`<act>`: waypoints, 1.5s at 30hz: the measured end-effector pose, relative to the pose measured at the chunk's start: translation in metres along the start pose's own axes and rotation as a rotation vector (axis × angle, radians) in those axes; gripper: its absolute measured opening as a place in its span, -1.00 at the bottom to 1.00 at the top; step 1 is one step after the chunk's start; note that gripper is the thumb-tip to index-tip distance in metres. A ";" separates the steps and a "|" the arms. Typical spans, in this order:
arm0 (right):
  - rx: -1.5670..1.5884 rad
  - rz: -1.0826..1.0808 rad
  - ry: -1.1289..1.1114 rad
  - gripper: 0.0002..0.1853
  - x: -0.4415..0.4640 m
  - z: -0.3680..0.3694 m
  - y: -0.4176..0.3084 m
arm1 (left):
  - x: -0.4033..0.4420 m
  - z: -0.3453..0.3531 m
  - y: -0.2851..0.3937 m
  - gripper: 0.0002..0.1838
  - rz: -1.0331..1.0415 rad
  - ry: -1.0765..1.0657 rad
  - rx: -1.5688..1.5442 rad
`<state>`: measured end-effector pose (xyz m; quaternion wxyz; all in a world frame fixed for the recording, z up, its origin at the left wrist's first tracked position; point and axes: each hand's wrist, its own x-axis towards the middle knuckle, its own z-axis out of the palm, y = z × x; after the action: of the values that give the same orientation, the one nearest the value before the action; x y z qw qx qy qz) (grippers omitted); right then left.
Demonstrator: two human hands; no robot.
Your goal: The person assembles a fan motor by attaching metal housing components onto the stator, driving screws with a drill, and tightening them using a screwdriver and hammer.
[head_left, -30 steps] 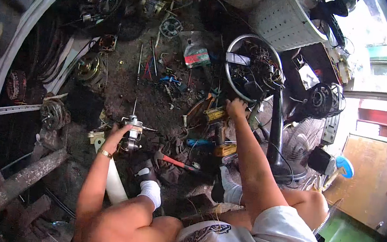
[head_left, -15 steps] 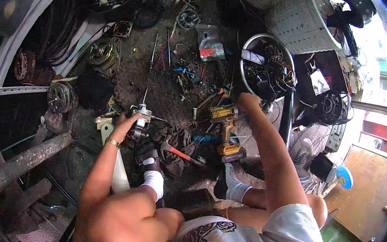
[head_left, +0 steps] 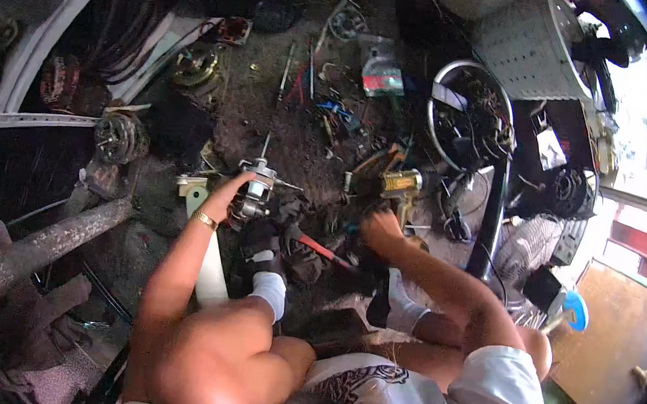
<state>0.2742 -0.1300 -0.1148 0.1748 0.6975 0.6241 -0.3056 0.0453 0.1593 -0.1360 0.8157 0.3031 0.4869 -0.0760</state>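
My left hand (head_left: 224, 199) is wrapped around a small metal electric motor (head_left: 259, 182), its thin shaft pointing away from me. A dark cloth (head_left: 301, 262) lies close by, with a red-handled hammer (head_left: 323, 250) across it. My right hand (head_left: 384, 232) is low over the floor with its fingers curled. A dark shape shows at its fingertips, too unclear to name. Just beyond that hand is a yellow cordless drill (head_left: 400, 181), its grip and battery partly covered by the hand and forearm.
A metal-rimmed fan guard (head_left: 434, 111) full of wires stands at the right, near a perforated white drum (head_left: 532, 50). Screwdrivers (head_left: 286, 72), blue-handled pliers (head_left: 336, 111) and a plastic bag (head_left: 382, 68) lie ahead. A rusty pipe (head_left: 51, 245) is at left.
My right hand has moved from beside the fan guard down and left, in front of the drill's grip. My left hand still holds the motor. The whole view has shifted slightly.
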 end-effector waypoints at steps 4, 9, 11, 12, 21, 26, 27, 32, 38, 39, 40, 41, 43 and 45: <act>-0.192 0.116 0.233 -0.77 0.005 0.049 -0.001 | -0.026 0.003 -0.007 -0.56 -0.020 0.099 -0.270; 0.225 0.115 0.211 -0.61 0.012 0.036 -0.001 | -0.042 -0.017 -0.006 -0.57 0.172 -0.203 -0.532; 0.323 -0.058 0.321 -0.59 0.012 0.019 -0.009 | -0.043 -0.016 0.001 -0.39 0.233 -0.360 -0.578; 0.441 -0.220 0.410 -0.56 0.006 0.002 -0.021 | -0.050 -0.011 0.007 -0.39 0.241 -0.352 -0.587; -0.057 -0.189 -0.100 -0.61 0.003 -0.102 -0.070 | -0.068 -0.003 0.029 -0.15 0.200 -0.435 -0.871; -0.410 -0.127 -0.487 -0.80 -0.034 -0.167 -0.007 | -0.072 -0.004 0.032 -0.24 0.113 -0.517 -0.847; -0.385 -0.195 -0.491 -0.77 -0.034 -0.176 0.010 | -0.077 0.001 0.034 -0.30 0.116 -0.552 -0.822; 0.244 -0.087 0.057 -0.60 -0.021 -0.252 0.031 | -0.069 0.015 0.025 -0.38 0.145 -0.398 -0.732; 0.352 0.104 0.310 -0.52 0.038 -0.194 0.029 | -0.058 0.010 0.020 -0.34 0.050 -0.437 -0.711; 0.396 -0.025 0.375 -0.49 0.040 -0.208 0.007 | -0.055 0.008 0.017 -0.37 0.086 -0.434 -0.703; 0.535 -0.167 0.510 -0.46 0.037 -0.239 -0.021 | -0.058 0.011 0.019 -0.37 0.080 -0.428 -0.699; 0.671 -0.308 0.643 -0.44 0.035 -0.271 -0.045 | -0.063 0.017 0.023 -0.38 0.078 -0.396 -0.728; 0.629 -0.471 1.012 -0.47 0.035 -0.297 -0.065 | -0.063 0.021 0.028 -0.39 0.088 -0.371 -0.718; 0.543 -0.654 1.396 -0.50 0.049 -0.290 -0.061 | -0.057 0.017 0.023 -0.38 0.089 -0.417 -0.734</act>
<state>0.2765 0.0985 0.0800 -0.5271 0.5280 0.6655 0.0230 0.0384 0.1590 -0.0726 0.9530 -0.0087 0.2926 0.0781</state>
